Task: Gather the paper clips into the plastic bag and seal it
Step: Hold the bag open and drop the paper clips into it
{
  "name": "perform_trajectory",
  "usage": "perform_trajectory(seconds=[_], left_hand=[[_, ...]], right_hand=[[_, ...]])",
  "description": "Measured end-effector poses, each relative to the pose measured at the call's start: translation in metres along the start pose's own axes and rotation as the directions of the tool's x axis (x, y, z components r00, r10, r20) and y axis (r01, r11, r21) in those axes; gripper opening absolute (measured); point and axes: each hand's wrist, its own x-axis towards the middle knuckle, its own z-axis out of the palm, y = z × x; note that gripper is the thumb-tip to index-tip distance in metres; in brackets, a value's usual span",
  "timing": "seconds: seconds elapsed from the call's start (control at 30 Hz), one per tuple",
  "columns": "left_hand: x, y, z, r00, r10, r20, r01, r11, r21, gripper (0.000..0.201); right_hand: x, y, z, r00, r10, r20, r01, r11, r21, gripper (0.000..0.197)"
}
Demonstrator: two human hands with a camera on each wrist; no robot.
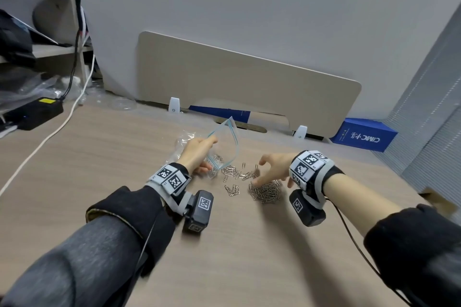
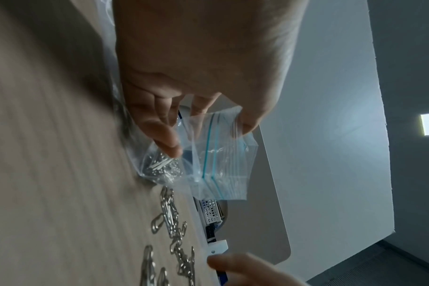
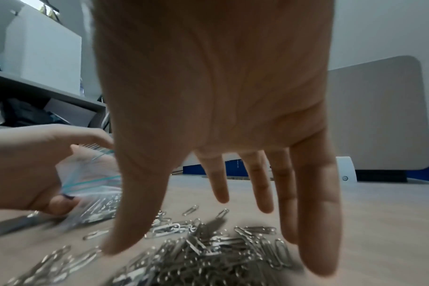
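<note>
The left hand pinches the open plastic bag, some clips inside, at centre desk. The right hand, fingers spread wide, hovers over the paper clips just right.

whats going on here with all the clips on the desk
A person is bagging paper clips. The left hand holds a clear zip bag open, with some clips already inside. The right hand, fingers spread, reaches down over the big pile of paper clips on the desk. Most clips are not yet bagged, and the bag is unsealed.
</note>
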Motion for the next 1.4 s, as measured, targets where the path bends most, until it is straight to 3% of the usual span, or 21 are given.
perform_trajectory(seconds=[0.1,0.2,0.37,0.53,0.73,1.07,1.23,1.4], left_hand=[[0.000,0.000,0.000,1.000,0.004,-0.009,-0.004,1.000,0.012,0.044],[-0.002,0.000,0.001,1.000,-0.003,-0.001,0.003,1.000,0.017,0.047],[-0.003,0.001,0.001,1.000,0.011,-0.007,-0.011,1.000,0.020,0.052],[-0.002,0.000,0.001,1.000,0.010,-0.011,-0.010,1.000,0.029,0.052],[-0.003,0.000,0.001,1.000,0.014,-0.014,-0.013,0.999,0.032,0.053],[-0.005,0.002,0.001,1.000,-0.010,-0.013,0.010,1.000,0.011,0.049],[-0.006,0.004,0.001,1.000,-0.015,-0.012,0.015,1.000,-0.008,0.049],[-0.006,0.004,0.000,1.000,-0.029,-0.010,0.029,0.999,-0.030,0.046]], right_hand=[[-0.007,0.005,0.007,0.995,-0.017,0.095,0.021,0.999,-0.045,0.094],[-0.005,0.007,0.017,0.997,-0.052,0.052,0.056,0.995,-0.087,0.090],[0.013,0.013,0.026,0.995,-0.087,-0.040,0.092,0.982,0.163,0.054],[0.027,0.014,0.030,0.986,-0.098,-0.134,0.126,0.968,0.218,0.021],[0.034,0.013,0.031,0.967,-0.144,-0.208,0.176,0.974,0.143,0.012],[0.028,0.022,0.014,0.958,-0.105,-0.267,0.205,0.902,0.379,0.008],[0.020,-0.001,-0.023,0.915,-0.130,-0.383,0.331,0.785,0.524,0.014],[0.030,-0.048,-0.037,0.822,-0.196,-0.534,0.473,0.758,0.449,0.007]])
